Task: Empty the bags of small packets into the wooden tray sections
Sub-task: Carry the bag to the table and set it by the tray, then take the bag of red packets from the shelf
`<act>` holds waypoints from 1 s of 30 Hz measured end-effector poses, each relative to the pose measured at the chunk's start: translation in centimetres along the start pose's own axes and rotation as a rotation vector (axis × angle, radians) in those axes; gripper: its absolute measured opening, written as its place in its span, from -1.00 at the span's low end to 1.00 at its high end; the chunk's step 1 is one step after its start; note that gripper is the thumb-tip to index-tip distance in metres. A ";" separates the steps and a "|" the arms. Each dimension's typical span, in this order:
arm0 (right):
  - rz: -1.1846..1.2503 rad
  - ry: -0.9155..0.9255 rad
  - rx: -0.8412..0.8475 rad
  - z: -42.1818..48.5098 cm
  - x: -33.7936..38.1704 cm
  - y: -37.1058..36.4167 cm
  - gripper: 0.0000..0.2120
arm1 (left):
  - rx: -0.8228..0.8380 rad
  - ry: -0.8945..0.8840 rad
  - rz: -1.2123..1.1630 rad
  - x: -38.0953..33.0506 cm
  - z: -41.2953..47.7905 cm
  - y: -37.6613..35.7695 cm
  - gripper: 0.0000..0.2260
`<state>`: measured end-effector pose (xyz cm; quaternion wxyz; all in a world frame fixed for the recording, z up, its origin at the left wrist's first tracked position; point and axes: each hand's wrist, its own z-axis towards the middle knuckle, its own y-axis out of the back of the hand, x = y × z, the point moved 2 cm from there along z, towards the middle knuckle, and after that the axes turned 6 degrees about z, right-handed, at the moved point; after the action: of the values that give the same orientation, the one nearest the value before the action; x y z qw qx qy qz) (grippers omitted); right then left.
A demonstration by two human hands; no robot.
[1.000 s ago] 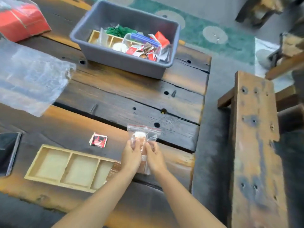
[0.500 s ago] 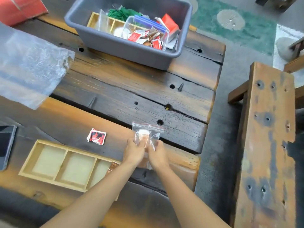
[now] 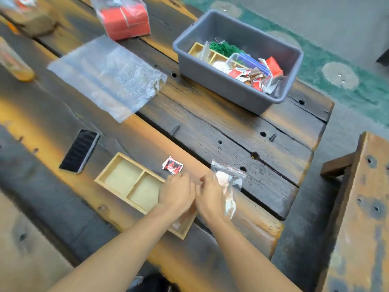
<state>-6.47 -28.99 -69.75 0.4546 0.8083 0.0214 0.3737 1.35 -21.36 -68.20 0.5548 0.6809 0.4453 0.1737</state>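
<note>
A small clear zip bag (image 3: 229,180) with white and red packets inside is gripped by my right hand (image 3: 210,199), just right of the wooden tray (image 3: 124,182). My left hand (image 3: 176,193) hovers back-up over the tray's right-hand section and covers it; its fingers curl downward and I cannot see what is under them. The two visible tray sections hold nothing. One loose red-and-black packet (image 3: 172,165) lies on the table just beyond the tray, near my left fingertips.
A grey bin (image 3: 233,89) at the back holds another wooden tray, bags and several packets. A large clear plastic bag (image 3: 107,74) and a bagged red pack (image 3: 124,20) lie at the back left. A black phone (image 3: 80,150) rests left of the tray. A wooden bench (image 3: 357,207) stands at right.
My left hand has come off the zip bag and moved left over the tray's right section. The bag stays in my right hand. The view has swung left.
</note>
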 end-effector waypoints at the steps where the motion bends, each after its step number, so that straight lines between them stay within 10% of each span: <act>1: -0.027 0.066 0.037 -0.4 1.8 -1.1 -0.74 | -0.023 0.026 0.089 2.1 -0.7 0.9 -0.75; 16: -0.704 1.058 0.735 -22.6 28.5 -25.5 -0.75 | 0.007 0.872 -0.018 38.8 -28.1 5.6 -0.75; 30: -1.262 1.584 1.299 -51.0 34.4 -41.0 -0.59 | 0.210 1.381 -0.508 47.7 -56.1 0.9 -0.62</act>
<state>-0.98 44.56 -64.68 -0.0740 0.2794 0.8708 0.3977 -13.41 50.45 -61.52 0.1037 0.3423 0.8507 0.3851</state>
